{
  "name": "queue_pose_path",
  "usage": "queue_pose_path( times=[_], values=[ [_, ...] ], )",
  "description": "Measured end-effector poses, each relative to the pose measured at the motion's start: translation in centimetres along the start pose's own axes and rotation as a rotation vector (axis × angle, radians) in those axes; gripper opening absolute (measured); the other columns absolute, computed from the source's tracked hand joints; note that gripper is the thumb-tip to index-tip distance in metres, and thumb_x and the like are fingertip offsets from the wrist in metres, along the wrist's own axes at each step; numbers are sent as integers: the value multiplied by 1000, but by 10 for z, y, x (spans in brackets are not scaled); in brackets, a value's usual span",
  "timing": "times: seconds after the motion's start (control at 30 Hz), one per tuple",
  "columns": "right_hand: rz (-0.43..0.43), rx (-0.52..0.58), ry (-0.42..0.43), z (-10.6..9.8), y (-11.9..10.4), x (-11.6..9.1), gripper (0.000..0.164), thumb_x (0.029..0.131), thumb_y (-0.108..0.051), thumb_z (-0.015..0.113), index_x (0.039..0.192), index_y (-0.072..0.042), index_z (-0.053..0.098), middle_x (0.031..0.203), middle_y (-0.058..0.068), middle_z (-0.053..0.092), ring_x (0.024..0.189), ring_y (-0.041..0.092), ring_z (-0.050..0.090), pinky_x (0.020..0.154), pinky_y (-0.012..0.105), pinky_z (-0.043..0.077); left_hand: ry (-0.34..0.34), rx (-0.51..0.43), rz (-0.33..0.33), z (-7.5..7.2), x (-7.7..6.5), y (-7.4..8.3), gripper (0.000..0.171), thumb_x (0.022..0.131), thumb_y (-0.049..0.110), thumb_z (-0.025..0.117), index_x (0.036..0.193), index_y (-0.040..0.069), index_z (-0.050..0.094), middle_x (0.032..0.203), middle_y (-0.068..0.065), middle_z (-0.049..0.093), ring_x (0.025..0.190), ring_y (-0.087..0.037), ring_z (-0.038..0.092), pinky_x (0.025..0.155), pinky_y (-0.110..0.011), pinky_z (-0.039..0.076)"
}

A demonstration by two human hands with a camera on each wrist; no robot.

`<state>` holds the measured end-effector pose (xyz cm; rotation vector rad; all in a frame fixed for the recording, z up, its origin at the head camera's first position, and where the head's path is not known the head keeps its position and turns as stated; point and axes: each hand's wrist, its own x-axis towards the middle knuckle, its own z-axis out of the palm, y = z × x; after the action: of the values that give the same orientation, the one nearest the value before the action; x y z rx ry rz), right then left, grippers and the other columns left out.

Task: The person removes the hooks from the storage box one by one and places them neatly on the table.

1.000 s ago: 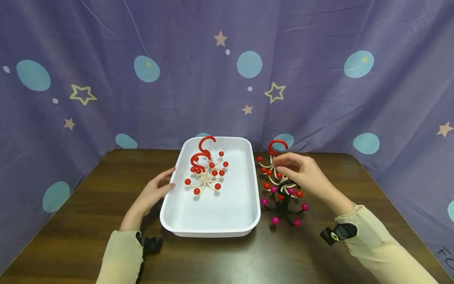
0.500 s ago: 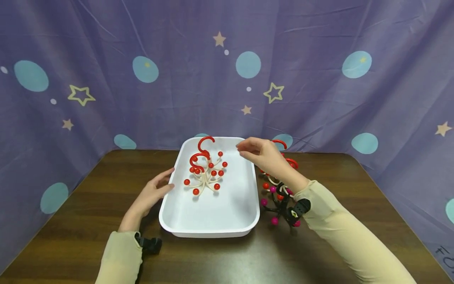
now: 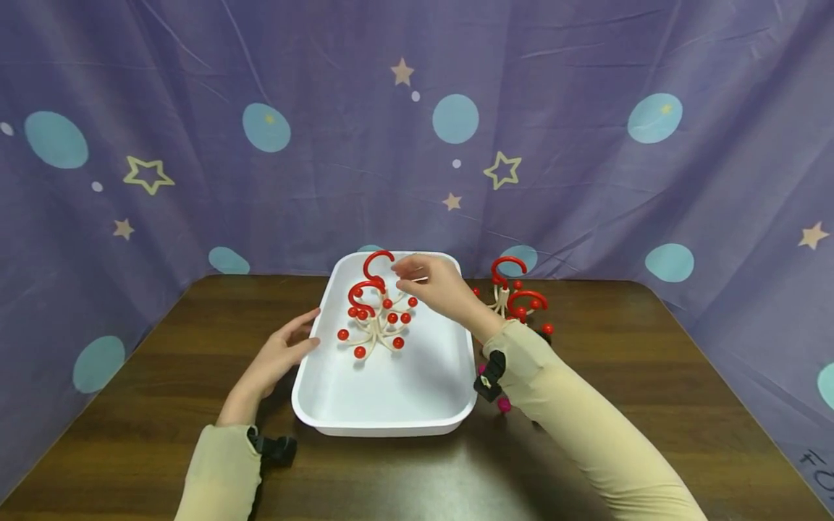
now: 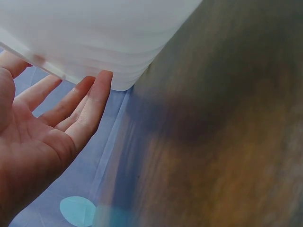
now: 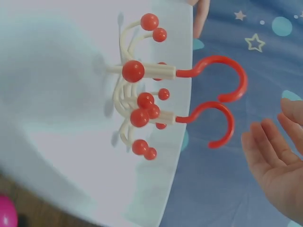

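Inside the white tray (image 3: 384,421) two cream multi-arm hanging hooks stand upright, one behind the other. The front hook (image 3: 376,327) and the rear hook (image 3: 380,255) both have red crooks and red ball tips. My right hand (image 3: 436,284) is over the tray beside the rear crook, fingers extended and holding nothing. In the right wrist view a gap separates that hand (image 5: 279,165) from the nearer red crook (image 5: 229,125). My left hand (image 3: 279,354) touches the tray's left side; the left wrist view has its fingertips (image 4: 104,75) at the tray wall.
Right of the tray stand two more cream hooks with red crooks (image 3: 510,260). Before them is a black hook with pink balls (image 3: 504,405), mostly hidden by my right forearm. All stands on a brown wooden table (image 3: 163,405) before a purple curtain (image 3: 313,202).
My right hand has moved left, from above the hooks on the right to over the tray, with nothing in it. My left hand and the hooks stay where they were.
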<state>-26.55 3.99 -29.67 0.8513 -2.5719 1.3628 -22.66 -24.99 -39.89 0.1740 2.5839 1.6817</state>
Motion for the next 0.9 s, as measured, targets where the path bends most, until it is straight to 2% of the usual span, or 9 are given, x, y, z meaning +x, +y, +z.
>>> queue_pose_path(
  times=[0.2,0.4,0.53,0.7,0.83,0.9],
  values=[
    [48,13,-11,17,3,12,29,84,-13,63,113,-11,62,110,6,64,96,17,62,75,24,50,1,-3,2,0,0,0,56,89,16,54,141,12,33,123,-25,46,96,-22,54,72,-33,51],
    [47,44,-41,34,4,22,33,84,-9,63,116,-4,59,113,11,62,100,21,61,77,22,49,1,-12,-6,1,-1,-1,56,89,16,55,141,13,34,123,-24,46,95,-23,55,72,-33,51],
    [52,45,-54,42,2,26,33,84,-10,64,117,-5,60,114,11,62,100,24,60,74,21,50,3,-20,-4,0,0,0,56,89,17,55,141,13,34,122,-24,47,94,-20,55,72,-32,51],
    [55,-20,-60,52,0,30,32,85,-15,64,116,-13,62,114,5,63,98,18,59,78,23,47,-2,-25,10,0,-1,1,56,90,16,55,141,11,33,122,-26,46,92,-17,55,72,-31,50],
    [40,-74,-62,59,3,32,31,85,-18,64,115,-15,63,112,1,64,97,11,58,85,22,44,-9,-29,7,0,0,0,56,90,15,54,141,12,33,122,-25,46,91,-14,54,72,-30,50],
    [41,-73,-52,62,3,33,29,85,-18,64,113,-14,64,109,0,65,94,11,58,84,21,44,-7,-31,8,0,0,-1,55,90,15,54,141,13,34,121,-25,47,91,-14,55,72,-31,50]
  ],
)
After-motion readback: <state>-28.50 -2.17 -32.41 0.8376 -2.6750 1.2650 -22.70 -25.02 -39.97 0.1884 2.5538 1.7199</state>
